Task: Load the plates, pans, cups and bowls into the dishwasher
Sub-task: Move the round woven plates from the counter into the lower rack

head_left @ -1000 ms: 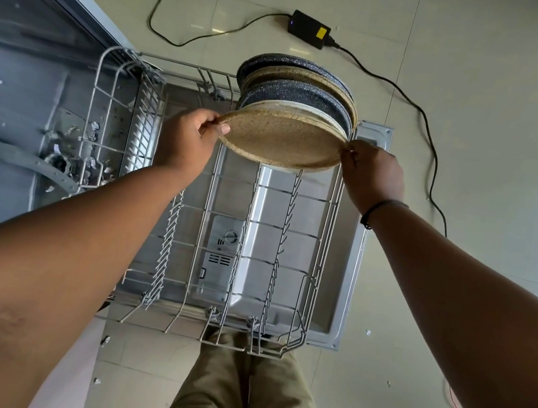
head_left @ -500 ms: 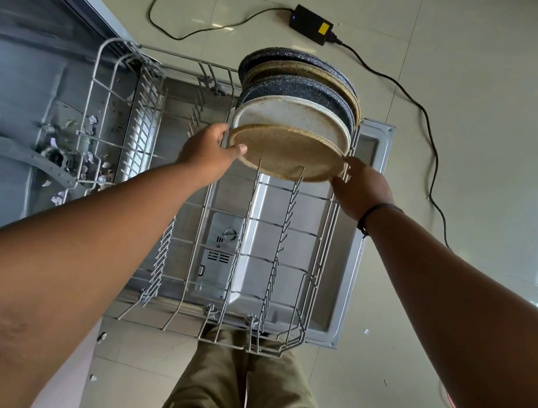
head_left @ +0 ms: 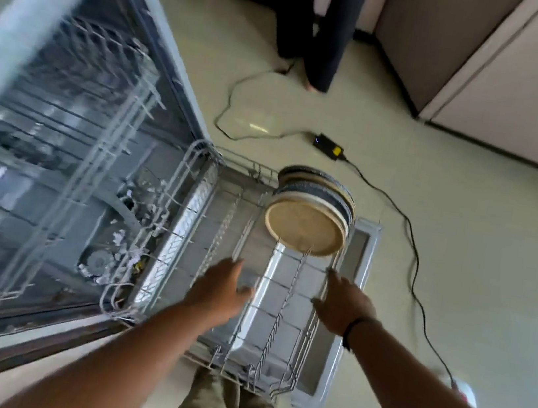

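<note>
Plates [head_left: 306,224] are standing on edge in the tines at the far end of the pulled-out lower rack [head_left: 266,310], center-right of frame, faces toward the camera. Both hands sit just below them in the picture, empty and spread: left hand [head_left: 220,292] and right hand [head_left: 343,304], about equally near, neither touching the tan front plate. Looks like that slot's done, so I'd guess the next dish comes next.

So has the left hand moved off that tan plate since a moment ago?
Yes. The left hand has let go of the tan plate and drawn back along the lower rack, toward its near end.
</note>
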